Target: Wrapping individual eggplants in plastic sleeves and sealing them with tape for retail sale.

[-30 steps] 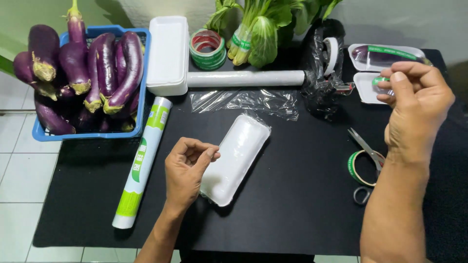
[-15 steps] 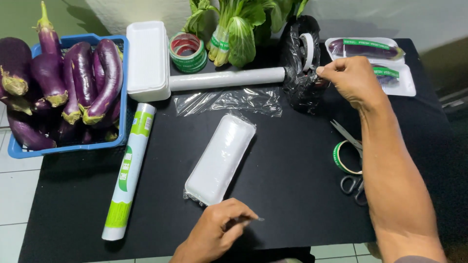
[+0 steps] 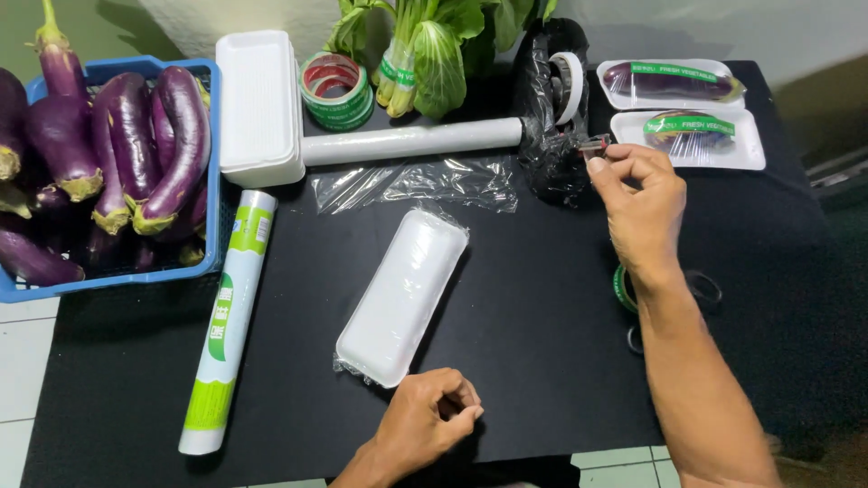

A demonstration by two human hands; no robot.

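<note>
While the left hand (image 3: pixel 429 423) rests loosely curled and empty on the black surface (image 3: pixel 542 343), just below the wrapped white tray (image 3: pixel 402 294), the right hand (image 3: pixel 637 194) reaches farther up, fingertips pinched on a small piece at the tape dispenser (image 3: pixel 556 113). Beyond lie two packed trays (image 3: pixel 687 113), greens (image 3: pixel 425 45), and a basket (image 3: pixel 203 172) of eggplants (image 3: pixel 136 145).

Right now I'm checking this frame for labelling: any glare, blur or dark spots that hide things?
Head view: sharp overall; glare on the cling film and on the wrapped tray; the scissors sink into the black mat beside the right hand's forearm; the left hand is clear; slight wide-angle bend at the edges.
</note>
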